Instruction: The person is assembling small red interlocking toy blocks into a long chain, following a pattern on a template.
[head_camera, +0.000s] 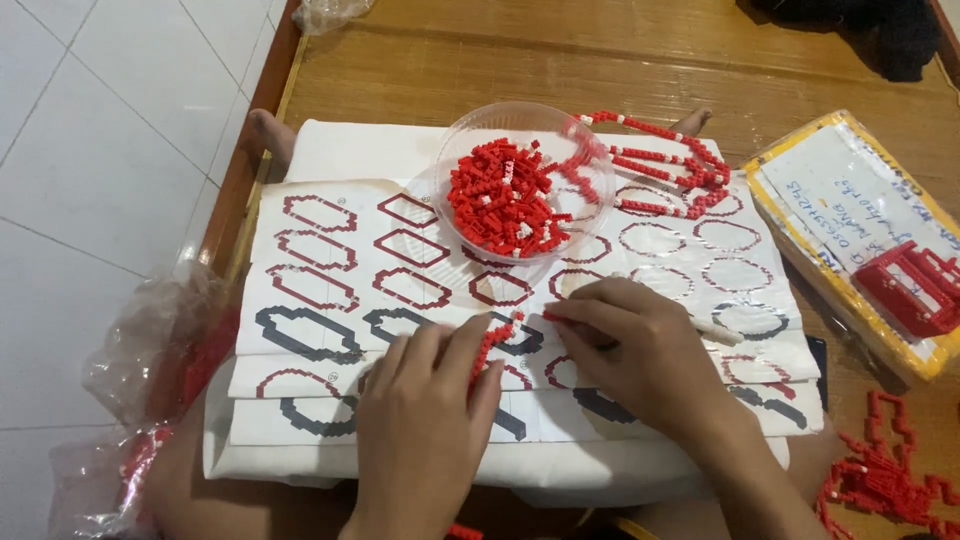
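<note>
Both hands rest low on the printed pattern sheets (330, 260), which lie stacked across a white board on the person's lap. The left hand (425, 420) lies palm down with its fingers curled together, the fingertips pinching a short strip of small red bricks (487, 347) that stands slightly tilted over one dark outline on the sheet. The right hand (645, 350) sits just beside it, fingers bent and drawn close, its forefinger and thumb pressed against the upper end of the same red strip; a thin white stick (722, 332) pokes out from under this hand toward the right. The two hands almost touch at the strip.

Just above them a clear plastic bowl (590, 160) holds a heap of loose red bricks (503, 197). Beyond the bowl, finished red brick chains (665, 160) lie on the sheets. To the right, on the wooden floor (520, 60), a yellow-edged packet (850, 230) carries a red brick assembly (915, 285), and more red linked pieces (880, 475) lie near the right forearm. Crumpled clear plastic bags (150, 350) sit at the left.
</note>
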